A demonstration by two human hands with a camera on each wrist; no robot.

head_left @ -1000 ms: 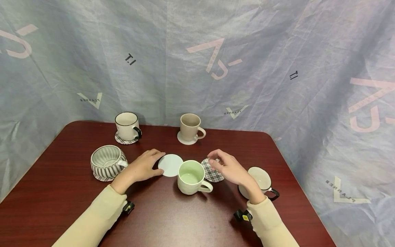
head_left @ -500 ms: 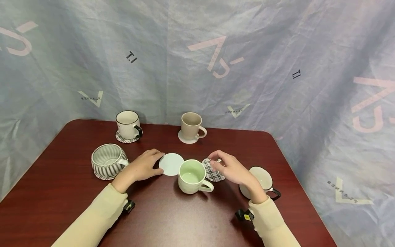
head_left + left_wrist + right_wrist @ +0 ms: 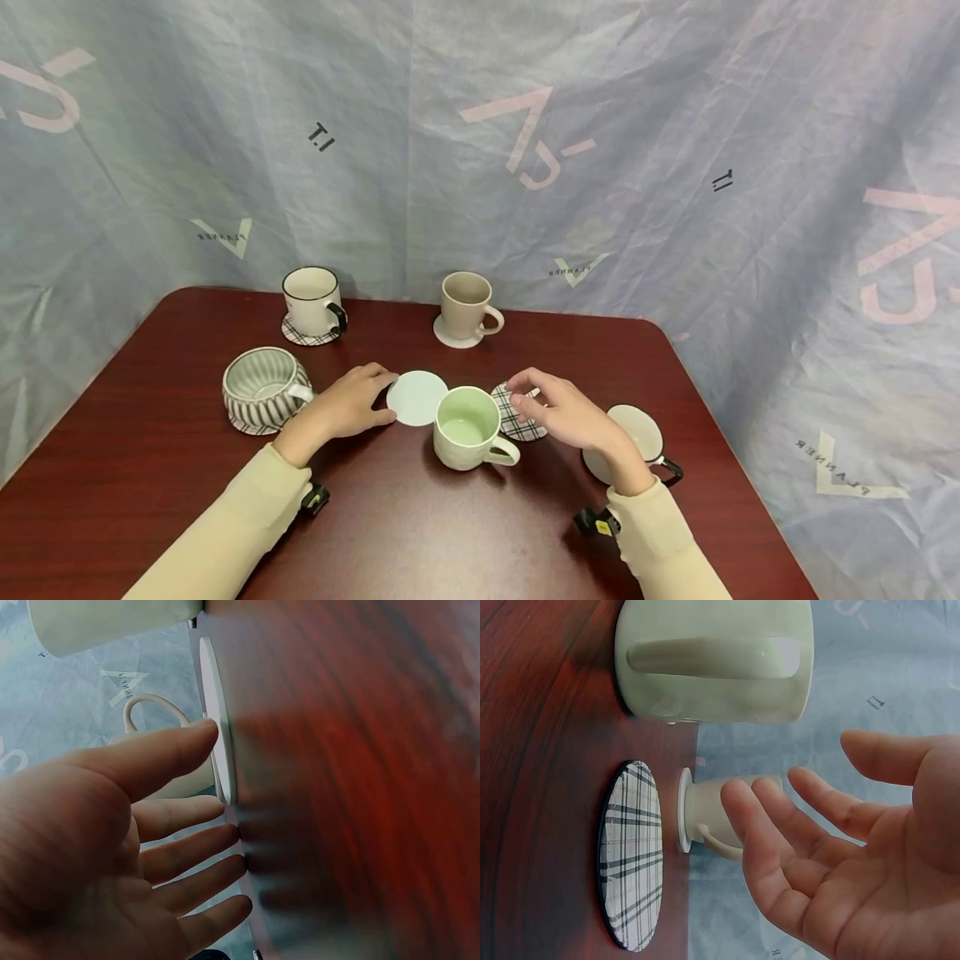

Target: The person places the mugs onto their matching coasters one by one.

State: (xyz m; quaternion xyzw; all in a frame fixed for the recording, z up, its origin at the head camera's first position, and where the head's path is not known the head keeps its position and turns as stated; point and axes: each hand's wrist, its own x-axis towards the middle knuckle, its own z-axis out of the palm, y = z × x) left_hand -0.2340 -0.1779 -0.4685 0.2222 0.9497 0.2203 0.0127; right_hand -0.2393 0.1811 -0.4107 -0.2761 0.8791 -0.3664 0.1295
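Observation:
My left hand [image 3: 348, 404] lies at the left edge of a round white coaster [image 3: 417, 398], fingers extended and thumb apart. In the left wrist view the thumb [image 3: 169, 754] overlaps the coaster's edge; whether it touches, I cannot tell. A pale green mug [image 3: 459, 450] stands upright just right of that coaster, its handle pointing right. Over the round plaid coaster [image 3: 512, 421] hovers my right hand [image 3: 566, 412], its fingers loosely bent around nothing. The right wrist view shows a gap between these fingers and the plaid coaster [image 3: 634, 855].
Behind stand a white black-rimmed mug [image 3: 309, 312] on a plaid coaster and a beige mug [image 3: 461, 312] on a white one. A striped cup [image 3: 262, 404] sits on a coaster beyond my left wrist. Under my right forearm is a white cup [image 3: 641, 429] with a black handle.
The head view has shifted slightly. Both hands, the green mug and the coasters keep practically the same places.

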